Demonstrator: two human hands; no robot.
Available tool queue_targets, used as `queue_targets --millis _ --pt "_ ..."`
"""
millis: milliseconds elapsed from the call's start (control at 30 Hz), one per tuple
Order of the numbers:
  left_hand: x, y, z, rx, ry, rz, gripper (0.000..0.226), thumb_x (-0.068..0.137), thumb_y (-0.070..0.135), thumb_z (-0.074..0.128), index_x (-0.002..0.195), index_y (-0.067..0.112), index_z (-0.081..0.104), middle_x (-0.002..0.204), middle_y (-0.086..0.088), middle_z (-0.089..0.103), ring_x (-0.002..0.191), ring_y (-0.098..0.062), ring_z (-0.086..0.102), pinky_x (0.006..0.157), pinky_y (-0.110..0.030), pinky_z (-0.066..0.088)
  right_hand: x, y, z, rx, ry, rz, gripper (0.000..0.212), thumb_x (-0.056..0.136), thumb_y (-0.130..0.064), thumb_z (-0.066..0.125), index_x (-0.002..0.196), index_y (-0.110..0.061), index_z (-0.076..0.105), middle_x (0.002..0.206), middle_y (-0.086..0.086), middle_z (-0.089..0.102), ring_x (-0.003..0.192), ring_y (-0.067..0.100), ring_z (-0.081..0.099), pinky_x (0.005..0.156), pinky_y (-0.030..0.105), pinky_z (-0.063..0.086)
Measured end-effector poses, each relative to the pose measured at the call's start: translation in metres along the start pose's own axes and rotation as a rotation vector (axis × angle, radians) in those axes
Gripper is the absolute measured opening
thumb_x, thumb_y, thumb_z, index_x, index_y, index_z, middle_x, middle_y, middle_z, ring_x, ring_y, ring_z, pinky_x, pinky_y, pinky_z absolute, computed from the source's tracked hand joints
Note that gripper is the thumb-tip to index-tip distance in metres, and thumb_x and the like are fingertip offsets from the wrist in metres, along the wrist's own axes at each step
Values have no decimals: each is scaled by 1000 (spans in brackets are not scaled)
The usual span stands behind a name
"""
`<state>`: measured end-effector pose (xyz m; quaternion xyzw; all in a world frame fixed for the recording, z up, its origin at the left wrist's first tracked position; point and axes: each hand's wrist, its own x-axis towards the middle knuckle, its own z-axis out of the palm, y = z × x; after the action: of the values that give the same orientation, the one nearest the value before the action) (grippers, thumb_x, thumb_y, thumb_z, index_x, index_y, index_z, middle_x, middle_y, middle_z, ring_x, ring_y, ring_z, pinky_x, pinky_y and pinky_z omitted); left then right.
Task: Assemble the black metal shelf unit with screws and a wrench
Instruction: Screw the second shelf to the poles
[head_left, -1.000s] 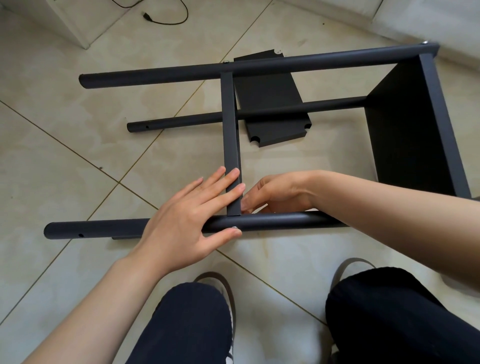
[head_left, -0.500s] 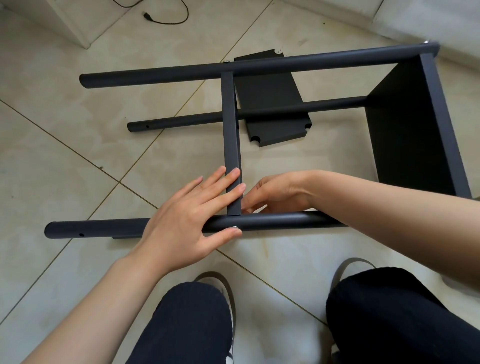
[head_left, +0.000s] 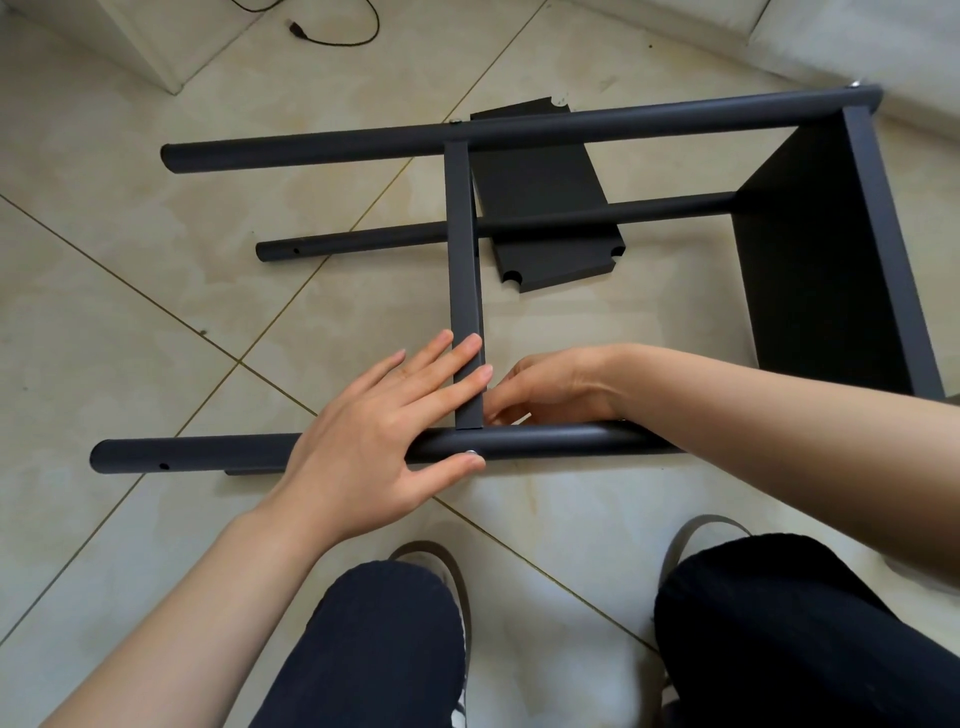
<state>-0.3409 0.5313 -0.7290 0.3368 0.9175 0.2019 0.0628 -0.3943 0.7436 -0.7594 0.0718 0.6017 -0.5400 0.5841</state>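
The black shelf frame lies on its side on the tiled floor. My left hand (head_left: 363, 447) lies flat with straight fingers across the near pole (head_left: 208, 458) and the thin edge of the upright middle shelf (head_left: 461, 234). Its thumb touches a silver screw head (head_left: 471, 453) on that pole. My right hand (head_left: 556, 384) reaches behind the near pole with fingers curled at the same joint; the fingertips are hidden, with a pale sliver showing under them. A fitted black shelf (head_left: 821, 260) joins the poles at the right. The far pole (head_left: 623, 124) carries two screw heads.
A loose black shelf panel (head_left: 540, 208) lies flat on the floor under the middle pole (head_left: 363, 241). A black cable (head_left: 332, 37) and a white cabinet corner (head_left: 130, 47) sit at the top left. My knees (head_left: 384, 649) and shoes are close below the frame.
My right hand's fingers have shifted slightly at the joint. My left hand and the frame stay as they were.
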Motion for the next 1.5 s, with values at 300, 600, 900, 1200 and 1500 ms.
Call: queue_targets --millis 300,600,900,1200,1500 --pt "0 1 -1 24 -6 -4 70 93 58 50 154 28 37 165 10 25 154 -6 16 123 -38 24 -3 1 -2 73 -50 -16 17 96 -11 53 86 -10 67 87 5 61 87 18 58 86 29 49" --pt "0 1 0 20 6 -4 69 93 59 50 154 28 39 164 10 27 153 -8 19 123 -37 25 -4 1 -3 95 -55 -6 20 97 -14 52 86 -11 68 88 2 65 86 14 60 81 25 52" --pt "0 2 0 26 7 -6 69 93 59 50 153 27 39 164 10 27 153 -7 19 123 -36 24 -2 1 -1 58 -14 -12 17 96 -12 53 86 -10 67 91 5 62 91 16 58 87 28 49" --pt "0 2 -1 25 11 -4 69 93 58 51 153 27 40 164 9 28 153 -8 19 123 -36 24 0 2 0 3 4 -25 26 93 -14 56 72 -15 73 82 1 67 84 14 61 85 28 50" --pt "0 2 -1 25 11 -6 68 93 59 50 153 28 40 164 10 28 153 -8 19 123 -33 21 0 3 0 2 16 -39 20 92 -11 55 76 -11 68 82 4 64 88 21 58 92 35 47"
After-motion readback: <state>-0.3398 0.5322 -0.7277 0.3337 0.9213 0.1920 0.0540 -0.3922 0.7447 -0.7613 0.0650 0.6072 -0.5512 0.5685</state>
